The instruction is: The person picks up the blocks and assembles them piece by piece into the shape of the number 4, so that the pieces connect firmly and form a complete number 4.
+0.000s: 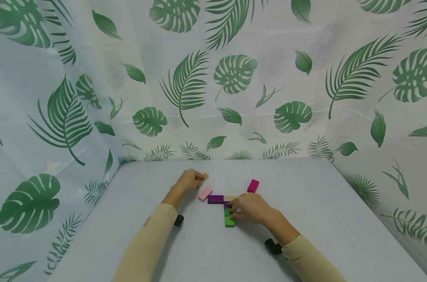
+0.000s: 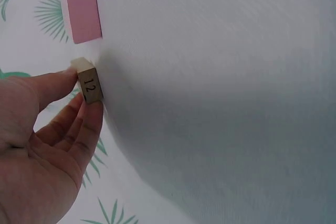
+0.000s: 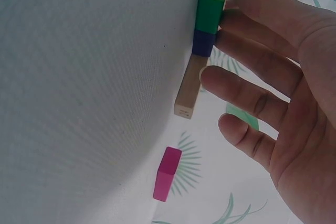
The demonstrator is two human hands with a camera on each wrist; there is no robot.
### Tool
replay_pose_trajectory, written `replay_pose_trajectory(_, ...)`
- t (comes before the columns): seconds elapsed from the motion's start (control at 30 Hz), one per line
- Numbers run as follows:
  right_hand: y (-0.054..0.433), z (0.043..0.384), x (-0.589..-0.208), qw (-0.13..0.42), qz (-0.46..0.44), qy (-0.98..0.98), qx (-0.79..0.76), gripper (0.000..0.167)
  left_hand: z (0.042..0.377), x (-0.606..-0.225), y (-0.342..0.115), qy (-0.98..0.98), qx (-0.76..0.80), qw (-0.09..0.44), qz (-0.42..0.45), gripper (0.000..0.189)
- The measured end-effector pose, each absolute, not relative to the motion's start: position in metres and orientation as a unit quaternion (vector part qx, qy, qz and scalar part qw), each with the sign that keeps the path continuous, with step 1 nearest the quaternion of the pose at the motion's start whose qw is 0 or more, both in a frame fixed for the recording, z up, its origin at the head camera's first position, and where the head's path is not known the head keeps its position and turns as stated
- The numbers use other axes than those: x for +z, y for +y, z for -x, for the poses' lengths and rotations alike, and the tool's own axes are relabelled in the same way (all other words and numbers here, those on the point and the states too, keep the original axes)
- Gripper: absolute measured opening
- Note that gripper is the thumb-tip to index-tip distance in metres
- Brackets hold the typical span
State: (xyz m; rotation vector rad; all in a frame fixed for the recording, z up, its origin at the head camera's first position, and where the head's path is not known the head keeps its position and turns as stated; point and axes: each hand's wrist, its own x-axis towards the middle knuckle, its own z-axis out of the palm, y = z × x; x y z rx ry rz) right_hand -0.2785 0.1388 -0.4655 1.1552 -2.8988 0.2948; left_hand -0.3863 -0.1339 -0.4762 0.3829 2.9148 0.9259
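Observation:
My left hand (image 1: 190, 180) pinches a small plain wooden block (image 2: 90, 85) marked 12 between thumb and fingertips. A pale pink block (image 1: 205, 193) lies just beside that hand, one end close to a purple block (image 1: 215, 199). Next to the purple one lies another plain wooden block (image 3: 190, 85), partly hidden in the head view by my right hand (image 1: 252, 208). From there a dark blue block (image 3: 203, 43), a green block (image 3: 209, 14) and a light green block (image 1: 229, 222) run toward me in line. The right hand's extended fingers rest along these blocks.
A magenta block (image 1: 253, 186) lies apart, beyond the right hand. The white tabletop (image 1: 199, 250) meets leaf-printed curtains (image 1: 255, 129) at the back and sides. Each wrist carries a small black device (image 1: 272, 247).

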Motion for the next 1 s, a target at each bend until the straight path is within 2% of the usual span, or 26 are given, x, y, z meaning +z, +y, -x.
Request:
replay_pose_trajectory(0.33, 0.139, 0.280, -0.462, 0.009, -0.373, -0.923, 0.092, 0.027, 0.390, -0.474, -0.121, 0.948, 0.290, 0.028, -0.126, 0.035)
replay_pose_trajectory(1.0, 0.139, 0.280, -0.465, 0.019, -0.386, -0.918, 0.090, 0.025, 0.386, -0.469, -0.095, 0.951, 0.273, 0.070, -0.125, 0.036)
